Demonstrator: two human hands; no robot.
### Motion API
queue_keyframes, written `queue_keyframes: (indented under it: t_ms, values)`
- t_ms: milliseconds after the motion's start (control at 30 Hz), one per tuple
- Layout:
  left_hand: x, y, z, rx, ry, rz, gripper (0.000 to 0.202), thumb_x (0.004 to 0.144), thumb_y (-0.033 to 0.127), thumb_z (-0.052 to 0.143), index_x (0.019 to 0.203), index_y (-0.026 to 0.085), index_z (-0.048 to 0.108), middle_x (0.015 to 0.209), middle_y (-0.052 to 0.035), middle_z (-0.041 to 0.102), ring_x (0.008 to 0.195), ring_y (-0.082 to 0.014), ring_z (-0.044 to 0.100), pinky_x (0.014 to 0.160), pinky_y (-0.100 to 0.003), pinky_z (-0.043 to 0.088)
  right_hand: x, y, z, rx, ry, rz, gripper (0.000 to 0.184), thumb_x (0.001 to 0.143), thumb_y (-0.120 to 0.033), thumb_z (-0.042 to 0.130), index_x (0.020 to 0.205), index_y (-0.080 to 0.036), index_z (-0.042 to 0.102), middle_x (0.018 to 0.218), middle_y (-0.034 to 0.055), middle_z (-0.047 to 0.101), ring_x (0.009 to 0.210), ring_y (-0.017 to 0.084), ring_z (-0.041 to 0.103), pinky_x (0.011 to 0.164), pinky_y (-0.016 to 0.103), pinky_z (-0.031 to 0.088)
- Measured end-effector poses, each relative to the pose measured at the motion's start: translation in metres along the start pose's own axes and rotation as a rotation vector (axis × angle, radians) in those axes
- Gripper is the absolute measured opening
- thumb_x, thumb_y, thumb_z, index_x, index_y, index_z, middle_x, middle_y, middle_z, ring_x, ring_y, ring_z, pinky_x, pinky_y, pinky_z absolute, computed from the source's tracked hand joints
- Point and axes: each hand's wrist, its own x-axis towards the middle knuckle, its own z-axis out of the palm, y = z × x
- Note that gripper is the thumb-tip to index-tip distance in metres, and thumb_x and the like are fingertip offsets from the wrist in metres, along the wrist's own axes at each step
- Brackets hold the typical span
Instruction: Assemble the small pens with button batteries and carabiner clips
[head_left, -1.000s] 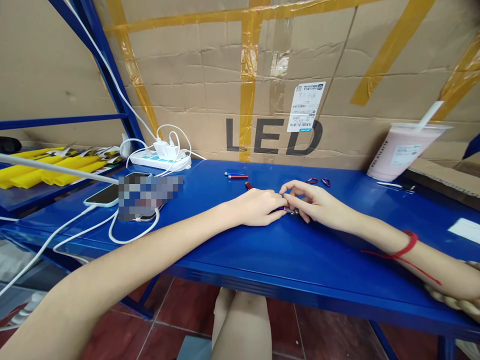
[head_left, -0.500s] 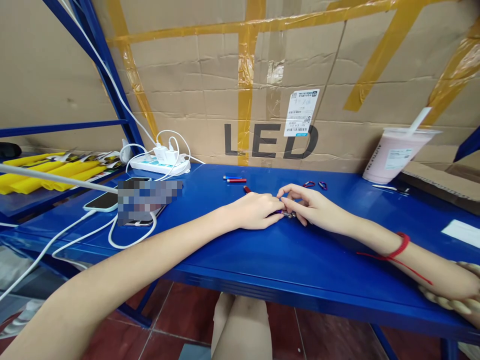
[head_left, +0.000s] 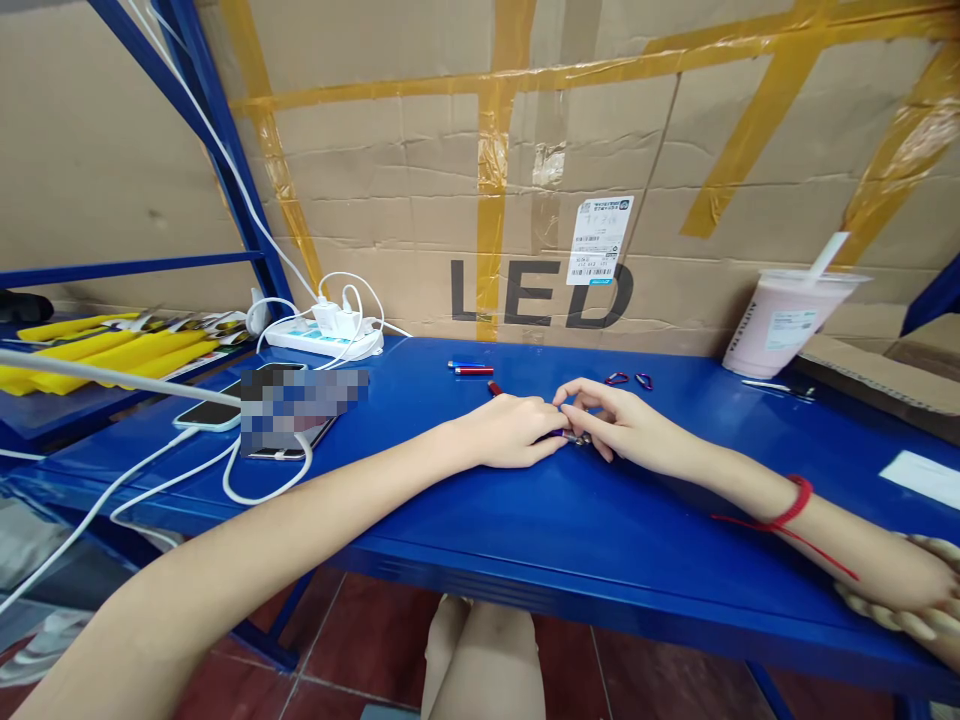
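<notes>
My left hand [head_left: 514, 432] rests palm down on the blue table, its fingers curled over a small purple tube [head_left: 556, 433] with a shiny metal end. From the right, my right hand [head_left: 626, 418] meets it, thumb and index finger pinched together at the left fingertips. Whatever sits in that pinch is hidden; the metal end lies just below the thumb. A dark red tube [head_left: 494, 388] pokes out behind the left hand. Farther back lie a red tube [head_left: 475, 371] and a blue tube [head_left: 466, 364]. Two small carabiners, one red [head_left: 616, 379] and one purplish [head_left: 643, 381], lie behind the right hand.
At left are a white power strip [head_left: 322, 340] with chargers, a phone [head_left: 217, 408], a blurred-out device and trailing white cables [head_left: 150, 480]. A tilted drink cup [head_left: 784, 325] stands at right near a cardboard box [head_left: 877, 375]. A large carton [head_left: 420, 200] forms the back.
The view has tilted slightly, so everything sits a little lower in the picture. Both hands keep nearly the same pose around the purple tube.
</notes>
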Motion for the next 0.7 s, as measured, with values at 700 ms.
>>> queue_keyframes:
  t_ms: [700]
  values:
    - [-0.0008, 0.005, -0.0039, 0.046, -0.043, -0.041, 0.028, 0.092, 0.029, 0.035, 0.103, 0.017, 0.058, 0.101, -0.0059, 0.063, 0.095, -0.0187, 0.058, 0.074, -0.029, 0.048, -0.0017, -0.0034, -0.0008, -0.089, 0.003, 0.003, 0.032, 0.087, -0.046, 0.039, 0.108, -0.022, 0.045, 0.072, -0.0017, 0.055, 0.042, 0.007, 0.047, 0.043, 0.021, 0.04]
